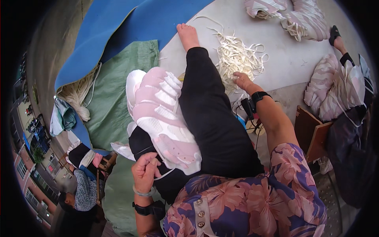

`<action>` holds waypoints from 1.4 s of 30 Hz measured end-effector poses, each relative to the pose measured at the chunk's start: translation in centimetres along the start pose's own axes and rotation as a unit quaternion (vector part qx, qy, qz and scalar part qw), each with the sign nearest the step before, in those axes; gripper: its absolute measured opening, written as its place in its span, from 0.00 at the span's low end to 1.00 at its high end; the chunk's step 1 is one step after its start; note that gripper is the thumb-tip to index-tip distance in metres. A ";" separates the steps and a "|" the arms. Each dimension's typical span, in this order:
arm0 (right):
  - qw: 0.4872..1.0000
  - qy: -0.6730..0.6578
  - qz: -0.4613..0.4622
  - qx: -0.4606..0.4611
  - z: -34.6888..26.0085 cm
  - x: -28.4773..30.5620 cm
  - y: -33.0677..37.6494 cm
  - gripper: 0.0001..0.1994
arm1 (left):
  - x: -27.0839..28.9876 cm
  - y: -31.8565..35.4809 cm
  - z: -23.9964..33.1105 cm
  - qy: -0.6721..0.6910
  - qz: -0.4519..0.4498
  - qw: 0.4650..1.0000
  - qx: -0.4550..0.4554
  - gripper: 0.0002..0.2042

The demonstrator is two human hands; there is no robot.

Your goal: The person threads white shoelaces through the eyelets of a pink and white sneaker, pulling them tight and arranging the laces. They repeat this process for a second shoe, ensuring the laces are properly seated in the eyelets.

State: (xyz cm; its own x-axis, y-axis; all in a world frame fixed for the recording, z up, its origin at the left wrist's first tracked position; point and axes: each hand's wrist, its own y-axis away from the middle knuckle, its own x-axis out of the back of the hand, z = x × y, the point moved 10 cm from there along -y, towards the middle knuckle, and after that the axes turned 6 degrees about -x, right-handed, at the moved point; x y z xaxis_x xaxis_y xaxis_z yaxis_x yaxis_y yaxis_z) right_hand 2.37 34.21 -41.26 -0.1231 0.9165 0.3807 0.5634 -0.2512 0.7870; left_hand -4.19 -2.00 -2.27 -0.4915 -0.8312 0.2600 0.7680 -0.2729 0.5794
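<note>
A stack of pink and white shoe uppers (166,114) lies across my lap, fanned so that they overlap. My left hand (145,172) is closed at the near end of the stack, pinching a white shoelace (167,174) that runs to the nearest upper. My right hand (242,81) reaches to the near edge of a loose heap of cream-white shoelaces (241,55). Its fingers are curled together on the laces; the exact strand between them is hard to make out.
More bundled uppers lie at the far right (306,19) and right (321,81), near another person's foot (335,39). Green sacking (118,94) and a blue sheet (90,35) spread at left, beside a hank of white laces (81,94). Brown boards (312,134) stand at right. Another person (87,189) sits lower left.
</note>
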 end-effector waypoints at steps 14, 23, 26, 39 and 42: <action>0.888 -0.378 0.002 0.261 -20.4 9.8 22.7 0.06 | -4.2 -3.9 3.1 0.061 -0.123 0.982 -0.131 0.17; 0.840 -0.087 0.016 0.536 -28.3 8.9 39.9 0.08 | -14.1 0.3 9.6 0.146 -0.354 0.896 -0.225 0.24; 0.831 -0.030 0.170 0.529 -25.0 14.1 36.1 0.09 | -10.3 -0.9 8.3 0.029 -0.258 0.936 -0.237 0.09; 0.823 -0.011 0.145 0.550 -26.7 7.2 29.0 0.09 | -7.9 -2.5 5.9 0.020 -0.213 0.950 -0.225 0.04; 0.825 -0.081 -0.027 0.558 -29.9 2.1 33.2 0.12 | -7.5 -2.6 8.5 -0.052 -0.146 0.934 -0.321 0.05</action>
State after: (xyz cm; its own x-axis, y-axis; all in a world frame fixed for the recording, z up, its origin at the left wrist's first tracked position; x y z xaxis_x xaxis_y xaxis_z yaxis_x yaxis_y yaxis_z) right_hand -3.60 18.46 0.19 -0.1132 0.9695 0.2175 0.9733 0.1522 -0.1716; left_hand -5.95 9.09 0.85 -0.7302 -0.6333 0.2565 0.6666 -0.7426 0.0640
